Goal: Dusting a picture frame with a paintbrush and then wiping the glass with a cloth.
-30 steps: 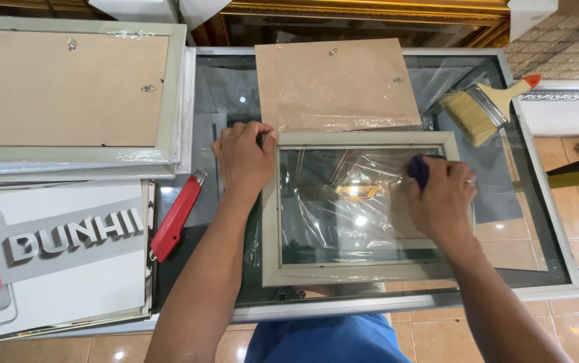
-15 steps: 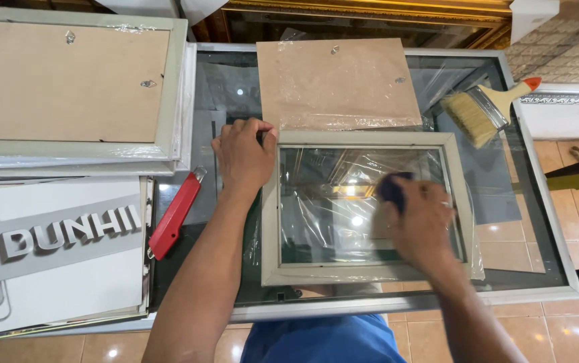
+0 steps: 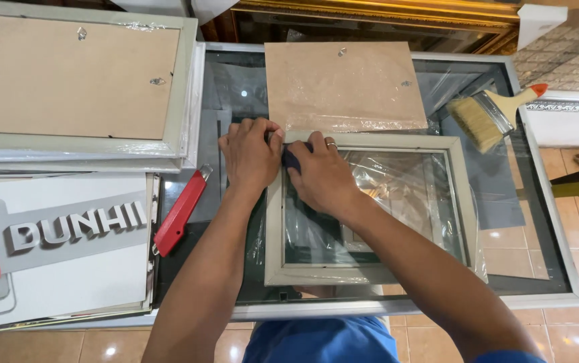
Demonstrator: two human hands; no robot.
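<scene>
A pale grey picture frame (image 3: 370, 272) with a glass pane lies face down on a glass-topped table (image 3: 552, 269). My left hand (image 3: 249, 153) presses flat on the frame's top left corner. My right hand (image 3: 322, 176) sits right beside it on the glass near that corner, its fingers closed on a small dark blue cloth (image 3: 291, 160). A ring shows on one finger. A brown backing board (image 3: 343, 86) wrapped in clear film lies just beyond the frame.
A red utility knife (image 3: 180, 210) lies left of my left arm. A wide paintbrush (image 3: 488, 115) with an orange-tipped handle rests at the far right. Stacked frames (image 3: 78, 144) and a white sign board (image 3: 61, 249) fill the left side. Tiled floor shows below.
My right hand with the cloth has slid across the glass from the frame's right side to its top left corner. The left hand has stayed on the corner.
</scene>
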